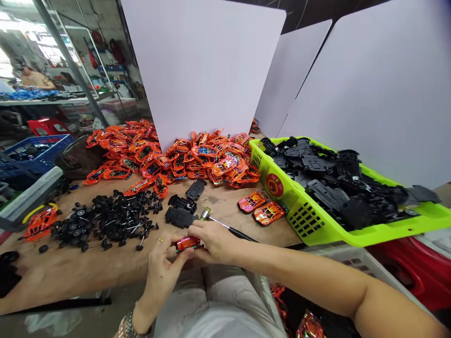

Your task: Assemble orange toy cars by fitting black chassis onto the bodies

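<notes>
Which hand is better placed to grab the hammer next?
Right, probably. The hammer lies just beyond the right hand, its handle along that wrist; the left hand, also gripping the red toy car, sits farther off.

orange car shells (197, 157) heaped | black wheels (105, 220) left | green basket (303, 217), black chassis (334, 185) | white boards (200, 61) behind

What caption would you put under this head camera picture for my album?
Left hand and right hand hold a red toy car beside black wheels and orange car shells.
</notes>
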The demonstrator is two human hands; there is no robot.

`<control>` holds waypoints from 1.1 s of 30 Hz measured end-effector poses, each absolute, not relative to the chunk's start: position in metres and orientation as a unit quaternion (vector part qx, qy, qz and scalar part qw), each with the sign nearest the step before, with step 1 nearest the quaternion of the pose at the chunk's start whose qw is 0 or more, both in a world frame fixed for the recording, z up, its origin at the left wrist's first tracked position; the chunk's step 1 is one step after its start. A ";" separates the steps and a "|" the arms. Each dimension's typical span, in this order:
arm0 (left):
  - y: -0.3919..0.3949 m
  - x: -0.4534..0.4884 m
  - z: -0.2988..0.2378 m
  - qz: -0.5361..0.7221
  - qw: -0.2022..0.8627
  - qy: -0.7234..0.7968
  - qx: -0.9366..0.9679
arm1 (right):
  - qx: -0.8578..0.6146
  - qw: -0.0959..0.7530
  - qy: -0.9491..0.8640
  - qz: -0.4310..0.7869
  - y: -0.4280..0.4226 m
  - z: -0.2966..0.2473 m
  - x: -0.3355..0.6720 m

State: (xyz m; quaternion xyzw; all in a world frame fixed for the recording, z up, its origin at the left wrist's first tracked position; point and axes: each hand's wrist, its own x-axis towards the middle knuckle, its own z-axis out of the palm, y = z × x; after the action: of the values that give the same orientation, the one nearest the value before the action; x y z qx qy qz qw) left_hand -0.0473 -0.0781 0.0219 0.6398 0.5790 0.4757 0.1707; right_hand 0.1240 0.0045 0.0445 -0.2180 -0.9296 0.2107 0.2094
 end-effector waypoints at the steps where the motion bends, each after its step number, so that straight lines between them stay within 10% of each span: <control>1: -0.078 -0.049 0.020 0.481 0.183 0.581 0.630 | -0.218 0.221 -0.923 0.229 0.005 0.043 0.122; 8: -0.085 -0.073 0.001 0.536 0.310 0.546 0.564 | -0.250 0.350 -0.792 0.433 -0.020 -0.009 0.119; 13: -0.081 -0.063 -0.019 0.443 0.400 0.512 0.618 | -0.364 0.335 -0.829 0.261 -0.017 -0.041 0.139; 27: -0.061 -0.034 -0.056 0.328 0.125 0.534 0.769 | -0.457 0.145 -0.859 0.180 0.015 -0.026 0.207; 33: -0.049 -0.025 -0.057 0.328 0.056 0.536 0.776 | -0.457 0.269 -0.794 0.297 -0.001 -0.017 0.227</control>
State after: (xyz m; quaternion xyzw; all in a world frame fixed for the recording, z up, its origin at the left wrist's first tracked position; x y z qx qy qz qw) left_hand -0.0248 -0.0493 -0.0566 0.7760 0.5358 0.3280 0.0556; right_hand 0.2268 -0.0014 -0.0172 -0.4569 -0.7943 0.2967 0.2690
